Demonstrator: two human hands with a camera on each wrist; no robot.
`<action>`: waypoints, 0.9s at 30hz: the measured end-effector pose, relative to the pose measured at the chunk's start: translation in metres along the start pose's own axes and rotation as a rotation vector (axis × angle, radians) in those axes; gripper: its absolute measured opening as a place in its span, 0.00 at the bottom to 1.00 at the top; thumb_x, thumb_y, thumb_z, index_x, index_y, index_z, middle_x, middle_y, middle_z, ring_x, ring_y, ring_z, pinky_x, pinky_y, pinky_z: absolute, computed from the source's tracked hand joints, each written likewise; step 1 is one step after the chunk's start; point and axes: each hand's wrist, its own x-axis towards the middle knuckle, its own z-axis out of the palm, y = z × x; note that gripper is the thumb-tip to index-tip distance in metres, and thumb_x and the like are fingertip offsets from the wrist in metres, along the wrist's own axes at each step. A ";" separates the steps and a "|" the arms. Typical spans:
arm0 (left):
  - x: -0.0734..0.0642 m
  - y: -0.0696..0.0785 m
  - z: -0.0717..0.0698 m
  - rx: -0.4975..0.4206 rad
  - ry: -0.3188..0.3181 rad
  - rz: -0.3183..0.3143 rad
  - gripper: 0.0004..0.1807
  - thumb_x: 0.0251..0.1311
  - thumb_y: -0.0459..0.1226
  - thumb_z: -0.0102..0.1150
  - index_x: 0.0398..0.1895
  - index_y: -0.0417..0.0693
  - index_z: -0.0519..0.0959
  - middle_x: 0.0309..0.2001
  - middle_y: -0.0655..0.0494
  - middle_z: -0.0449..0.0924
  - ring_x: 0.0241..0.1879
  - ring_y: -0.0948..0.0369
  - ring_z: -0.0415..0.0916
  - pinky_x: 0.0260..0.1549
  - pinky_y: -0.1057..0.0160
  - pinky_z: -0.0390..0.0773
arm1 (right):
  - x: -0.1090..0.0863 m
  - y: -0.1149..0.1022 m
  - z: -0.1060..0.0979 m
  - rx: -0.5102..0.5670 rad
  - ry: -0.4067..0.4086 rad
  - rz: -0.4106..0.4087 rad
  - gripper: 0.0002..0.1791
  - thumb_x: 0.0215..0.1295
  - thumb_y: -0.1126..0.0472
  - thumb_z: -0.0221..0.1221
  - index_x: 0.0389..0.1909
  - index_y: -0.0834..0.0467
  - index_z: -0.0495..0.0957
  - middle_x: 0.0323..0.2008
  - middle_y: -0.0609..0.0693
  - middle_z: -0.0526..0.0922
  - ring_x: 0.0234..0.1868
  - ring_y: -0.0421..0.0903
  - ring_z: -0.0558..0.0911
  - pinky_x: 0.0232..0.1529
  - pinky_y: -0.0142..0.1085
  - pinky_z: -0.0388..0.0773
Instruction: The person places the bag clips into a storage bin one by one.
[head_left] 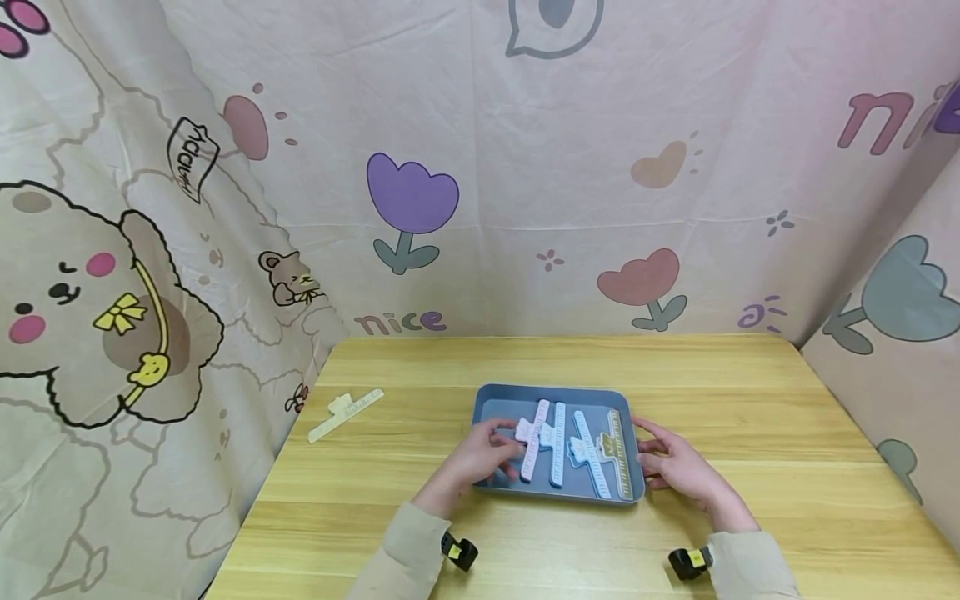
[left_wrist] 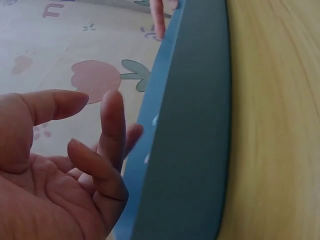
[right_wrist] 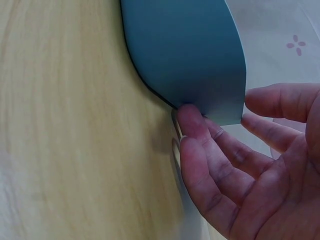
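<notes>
A blue-grey tray [head_left: 502,406] on the table contains several ruler clips: a pink ruler clip [head_left: 534,443], a pale blue ruler clip [head_left: 558,446], a brighter blue ruler clip [head_left: 592,457] and a clear yellowish ruler clip [head_left: 620,454]. My left hand [head_left: 483,454] hovers over the tray's left end, its fingertips close to the pink clip. In the left wrist view, its loosely bent fingers are apart with nothing between them. My right hand [head_left: 678,467] is at the tray's right end; the right wrist view shows its fingertips [right_wrist: 190,117] touching the outer wall.
A cream ruler clip [head_left: 346,414] lies by itself on the left part of the wooden table [head_left: 390,542]. Printed cloth [head_left: 525,208] hangs behind the table and along both sides.
</notes>
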 end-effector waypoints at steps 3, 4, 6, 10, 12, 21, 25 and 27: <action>-0.002 0.002 -0.006 -0.013 0.021 0.045 0.24 0.64 0.32 0.59 0.61 0.34 0.70 0.40 0.44 0.81 0.24 0.55 0.80 0.18 0.67 0.68 | 0.000 0.000 0.000 0.002 0.002 -0.001 0.38 0.66 0.71 0.54 0.75 0.63 0.51 0.57 0.74 0.70 0.38 0.52 0.81 0.31 0.44 0.82; -0.003 0.003 -0.009 -0.016 0.030 0.059 0.22 0.64 0.32 0.59 0.60 0.34 0.71 0.38 0.45 0.80 0.24 0.54 0.80 0.18 0.67 0.69 | 0.000 0.000 0.000 0.002 0.003 -0.002 0.38 0.66 0.71 0.54 0.75 0.63 0.51 0.57 0.74 0.70 0.38 0.52 0.81 0.31 0.44 0.82; -0.005 0.004 -0.015 -0.027 0.055 0.078 0.20 0.63 0.31 0.59 0.57 0.34 0.73 0.36 0.48 0.79 0.25 0.52 0.80 0.19 0.67 0.69 | 0.000 0.000 0.000 0.004 0.003 -0.004 0.38 0.67 0.71 0.54 0.75 0.64 0.51 0.57 0.74 0.70 0.38 0.53 0.81 0.31 0.44 0.82; -0.010 0.003 -0.028 -0.049 0.110 0.113 0.17 0.63 0.31 0.60 0.54 0.34 0.74 0.34 0.50 0.79 0.26 0.49 0.79 0.19 0.67 0.69 | 0.000 0.001 0.000 0.001 0.005 -0.008 0.36 0.69 0.70 0.54 0.75 0.64 0.51 0.57 0.75 0.69 0.39 0.53 0.82 0.33 0.45 0.83; -0.012 0.001 -0.036 -0.060 0.134 0.126 0.17 0.63 0.30 0.58 0.54 0.33 0.74 0.35 0.47 0.80 0.27 0.49 0.79 0.20 0.66 0.69 | 0.000 0.001 0.001 -0.003 0.008 -0.009 0.36 0.70 0.69 0.54 0.75 0.64 0.51 0.57 0.75 0.69 0.40 0.54 0.82 0.34 0.45 0.83; -0.015 -0.014 -0.071 -0.132 0.310 0.150 0.17 0.63 0.28 0.59 0.54 0.32 0.74 0.41 0.37 0.80 0.26 0.54 0.79 0.21 0.66 0.71 | 0.002 0.002 0.000 -0.003 0.012 -0.021 0.35 0.70 0.70 0.53 0.75 0.64 0.52 0.55 0.74 0.71 0.39 0.54 0.82 0.34 0.46 0.83; -0.020 -0.018 -0.087 -0.146 0.411 0.129 0.17 0.63 0.27 0.59 0.54 0.34 0.75 0.44 0.38 0.79 0.27 0.54 0.80 0.22 0.67 0.72 | 0.002 0.002 0.000 0.002 0.013 -0.021 0.35 0.70 0.70 0.53 0.75 0.64 0.52 0.55 0.74 0.71 0.38 0.54 0.82 0.34 0.46 0.83; -0.023 -0.022 -0.096 -0.149 0.453 0.106 0.18 0.63 0.27 0.58 0.57 0.35 0.74 0.48 0.37 0.77 0.28 0.54 0.80 0.23 0.66 0.73 | 0.002 0.002 0.000 0.003 0.013 -0.019 0.35 0.70 0.70 0.53 0.75 0.64 0.52 0.55 0.74 0.71 0.39 0.54 0.82 0.34 0.46 0.83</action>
